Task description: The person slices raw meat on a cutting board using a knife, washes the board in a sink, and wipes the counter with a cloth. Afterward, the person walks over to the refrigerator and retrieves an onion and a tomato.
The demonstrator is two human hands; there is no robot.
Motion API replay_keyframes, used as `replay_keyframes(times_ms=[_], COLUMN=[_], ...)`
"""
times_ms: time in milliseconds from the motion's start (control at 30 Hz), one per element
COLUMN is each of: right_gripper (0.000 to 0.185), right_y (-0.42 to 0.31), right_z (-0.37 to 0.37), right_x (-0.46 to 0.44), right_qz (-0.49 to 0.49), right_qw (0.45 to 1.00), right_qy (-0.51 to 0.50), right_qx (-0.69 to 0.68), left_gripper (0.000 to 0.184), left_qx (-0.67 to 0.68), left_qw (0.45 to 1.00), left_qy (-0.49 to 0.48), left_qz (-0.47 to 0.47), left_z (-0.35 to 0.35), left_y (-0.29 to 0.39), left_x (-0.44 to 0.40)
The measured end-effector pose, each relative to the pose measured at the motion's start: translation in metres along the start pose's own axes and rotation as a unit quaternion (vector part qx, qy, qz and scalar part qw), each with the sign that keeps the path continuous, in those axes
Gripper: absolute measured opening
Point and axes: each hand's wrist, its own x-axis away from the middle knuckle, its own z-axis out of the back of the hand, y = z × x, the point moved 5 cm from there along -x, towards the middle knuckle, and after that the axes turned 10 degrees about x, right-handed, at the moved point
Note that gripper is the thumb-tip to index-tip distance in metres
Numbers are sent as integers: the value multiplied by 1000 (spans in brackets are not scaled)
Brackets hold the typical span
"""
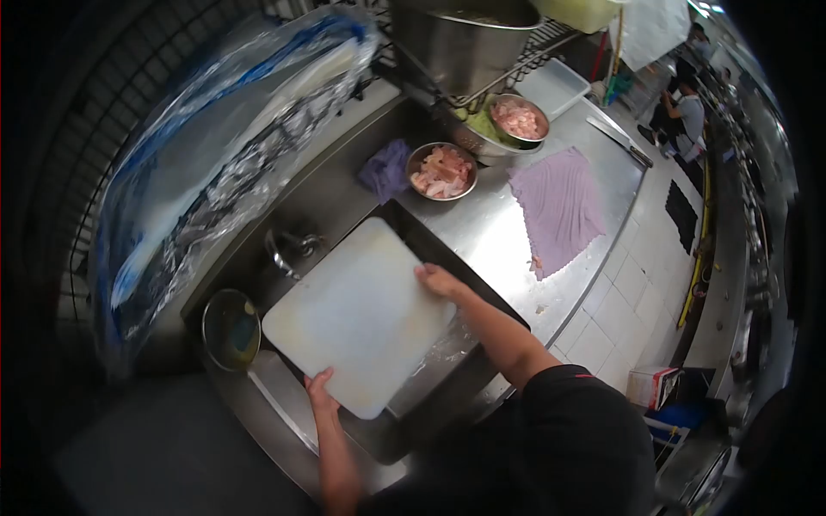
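A large white cutting board [357, 310] is held over the metal sink [469, 378], its face turned up toward me. My left hand [322, 394] grips its near left edge, with the thumb on top and the other fingers mostly hidden beneath. On the opposite edge, my right hand [439, 281] has hold of the board, its fingertips partly out of sight. Just beyond the board's far left edge is the faucet [288, 254]. Wet, shiny patches show in the sink beside the board.
A bowl of raw meat pieces [442, 172] stands behind the sink beside a purple cloth [385, 170]. Another meat bowl [519, 119], a lilac cloth [561, 211] and a knife [619, 142] lie along the counter. A clear bowl [231, 329] sits left of the sink. People are in the background.
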Motion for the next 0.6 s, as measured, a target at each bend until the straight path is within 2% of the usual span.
replay_keyframes(times_ms=[67,100,133,200,267,367,400,500,533,600], right_gripper=[78,63,63,62,46,35,35,33,33,33], right_y=[-9,-4,8,11,-8,-7,-9,-25,-34,-60], right_z=[18,23,30,42,54,51,47,45,46,35], right_x=[20,20,14,15,43,39,36,23,21,28], right_qz=[7,9,29,48,101,86,86,108,97,64], right_qw=[999,997,998,997,986,983,983,976,971,944], right_qy=[29,69,60,55,117,151,150,181,219,292], right_qx=[-29,-20,-23,-22,-70,-56,-59,-57,15,142], left_gripper=[51,50,49,49,47,45,44,44,44,41], left_qx=[-7,-15,-54,-87,-64,-89,-93,-104,-106,-74], left_qw=[1000,999,998,996,997,993,987,979,979,994], left_qy=[21,28,16,0,-35,-25,-80,-131,-130,-80], left_qz=[-4,3,1,0,26,68,106,115,115,26], left_z=[26,33,34,19,-5,-18,-23,-31,-35,-37], left_y=[-7,-8,-6,1,13,30,33,38,35,34], left_x=[-22,-36,-51,-79,-92,-103,-107,-99,-94,-87])
